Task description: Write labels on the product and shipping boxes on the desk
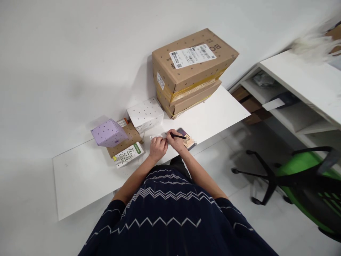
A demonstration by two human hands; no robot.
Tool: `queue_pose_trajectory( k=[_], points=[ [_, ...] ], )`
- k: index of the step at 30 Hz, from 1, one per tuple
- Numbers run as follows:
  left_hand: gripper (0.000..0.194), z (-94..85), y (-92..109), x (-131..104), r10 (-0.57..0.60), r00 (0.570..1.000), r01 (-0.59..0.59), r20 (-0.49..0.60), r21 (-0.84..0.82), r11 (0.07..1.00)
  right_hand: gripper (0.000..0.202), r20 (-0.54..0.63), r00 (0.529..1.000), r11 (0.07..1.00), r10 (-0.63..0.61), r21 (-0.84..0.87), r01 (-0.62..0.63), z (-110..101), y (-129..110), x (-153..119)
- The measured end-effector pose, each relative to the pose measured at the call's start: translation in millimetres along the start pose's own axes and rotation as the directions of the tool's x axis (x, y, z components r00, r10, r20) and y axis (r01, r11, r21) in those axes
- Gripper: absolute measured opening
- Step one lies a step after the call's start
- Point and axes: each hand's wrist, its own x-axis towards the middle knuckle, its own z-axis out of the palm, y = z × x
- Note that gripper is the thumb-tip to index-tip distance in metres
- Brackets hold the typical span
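My right hand [175, 141] is closed round a black pen [179, 136], with its tip end toward a small white box [152, 136]. Small dark marks dot this box, though my hands cover most of it. Bent fingers of my left hand [158, 148] hold it from the near side, close against my right hand. Just right of my hands lies a phone [189, 141] with a picture on it. Left of my hands are a white and green "Su-per Meal" box [129, 155], a flat brown carton [131, 134] and a purple box [108, 132].
Behind my hands a white box [145, 112] with dark marks stands by the wall. Two taped cardboard boxes [192, 67] are stacked on the white table [80, 181]. A white shelf unit [301, 81] and a green and black chair [301, 165] are at the right.
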Motion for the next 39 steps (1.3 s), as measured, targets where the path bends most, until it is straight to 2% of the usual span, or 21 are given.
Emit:
queue_pose_trajectory(
  k=[5,7,9,13,15,17,19,21,22,27,30,36,39],
  points=[
    [0.019,0.0,-0.6,-0.1,0.005,1.0,-0.005,0.001,-0.007,1.0,0.02,0.023,0.999,0.999,0.034,0.03,-0.035,-1.8,-5.2,0.1],
    [0.019,-0.8,-0.4,0.1,0.007,1.0,-0.007,-0.003,-0.009,1.0,0.02,0.035,0.998,0.994,0.061,0.089,-0.064,-2.6,-7.8,-0.2],
    [0.02,-1.7,-0.1,0.3,0.0,1.0,0.0,0.005,-0.017,1.0,0.02,0.009,0.99,0.971,0.139,0.196,-0.138,-4.1,-8.2,-0.8],
    [0.021,-3.0,0.1,0.4,-0.01,1.0,0.011,0.02,-0.037,0.999,0.02,-0.129,0.923,0.861,0.362,0.425,-0.279,-15.2,5.3,-3.1],
    [0.02,-3.3,-0.2,0.5,-0.008,1.0,0.009,0.016,-0.046,0.999,0.02,-0.173,0.883,0.833,0.436,0.449,-0.323,-25.0,20.1,-4.9],
    [0.02,-3.5,-0.7,0.7,-0.005,1.0,0.006,0.016,-0.052,0.999,0.021,-0.125,0.855,0.843,0.504,0.289,-0.455,-34.1,37.9,-8.1],
    [0.021,-3.6,-1.0,0.9,-0.003,1.0,0.004,0.021,-0.049,0.999,0.02,0.035,0.82,0.82,0.571,-0.069,-0.568,-38.1,55.3,-13.3],
    [0.022,-3.5,-1.1,1.1,-0.002,1.0,0.003,0.02,-0.039,0.999,0.012,0.183,0.758,0.759,0.626,-0.368,-0.537,-34.2,69.8,-20.0],
    [0.022,-3.4,-1.1,1.2,0.0,1.0,0.0,0.013,-0.035,0.999,0.006,0.225,0.737,0.74,0.638,-0.444,-0.505,-29.5,75.4,-23.4],
    [0.021,-2.8,-0.7,1.2,0.005,1.0,-0.005,-0.002,-0.04,0.999,0.012,0.26,0.718,0.696,0.646,-0.588,-0.413,0.8,90.3,-34.0],
    [0.021,-2.8,-1.4,1.1,0.003,1.0,-0.003,0.001,-0.04,0.999,0.019,0.271,0.722,0.685,0.636,-0.628,-0.369,10.9,94.0,-34.1],
    [0.021,-1.2,-2.6,0.1,0.002,1.0,-0.002,-0.001,-0.033,0.999,0.023,0.279,0.757,0.711,0.59,-0.624,-0.324,8.0,98.8,-34.1],
    [0.021,-0.8,-2.1,-0.2,-0.001,1.0,0.001,0.005,-0.034,0.999,0.031,0.213,0.784,0.693,0.583,-0.634,-0.344,-3.4,101.2,-32.6]
  ],
)
